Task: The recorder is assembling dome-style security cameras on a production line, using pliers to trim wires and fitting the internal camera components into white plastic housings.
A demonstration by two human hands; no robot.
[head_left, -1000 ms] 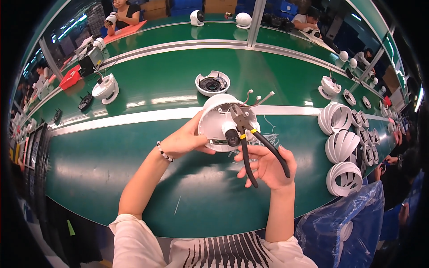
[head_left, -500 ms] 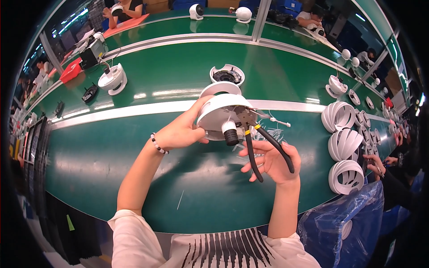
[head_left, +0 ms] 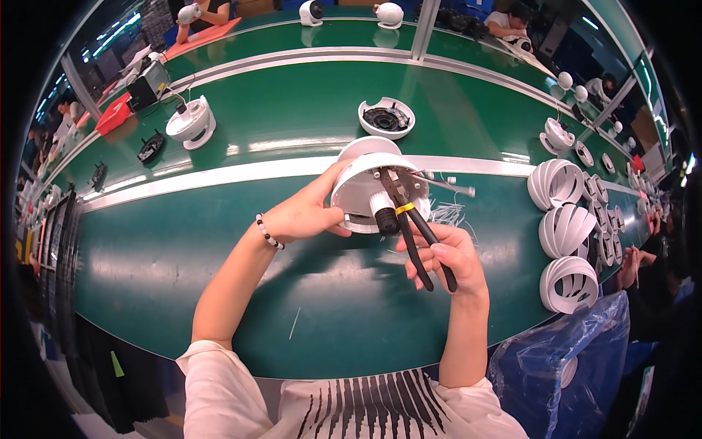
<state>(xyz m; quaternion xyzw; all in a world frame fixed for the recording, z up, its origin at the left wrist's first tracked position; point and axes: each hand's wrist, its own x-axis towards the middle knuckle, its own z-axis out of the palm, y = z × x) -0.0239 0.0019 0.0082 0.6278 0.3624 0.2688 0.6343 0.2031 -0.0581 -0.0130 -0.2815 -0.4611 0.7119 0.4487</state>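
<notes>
My left hand [head_left: 303, 212] is closed around the left side of a white, bowl-shaped plastic housing [head_left: 349, 192] with a round stand, held tilted above the green bench. Inside sits a white and black cylindrical part [head_left: 385, 214]. My right hand [head_left: 461, 260] grips a pair of pliers [head_left: 405, 209] with black handles and yellow bands. The plier jaws reach into the housing beside the cylinder; what they bite on is too small to make out. Thin wires [head_left: 455, 188] stick out at the housing's right. Thin white strips [head_left: 450, 213] lie behind my right hand.
Beyond the pale bench strip stands an open white shell [head_left: 386, 118] with black parts. White slatted shells [head_left: 563, 230] stack at the right, above a blue plastic bag [head_left: 556, 351]. Another white unit [head_left: 191, 124] stands far left. A single strip [head_left: 295, 323] lies near me.
The plier handles have drawn from wide apart to nearly together as my right fingers closed. The housing and my left hand have shifted slightly right.
</notes>
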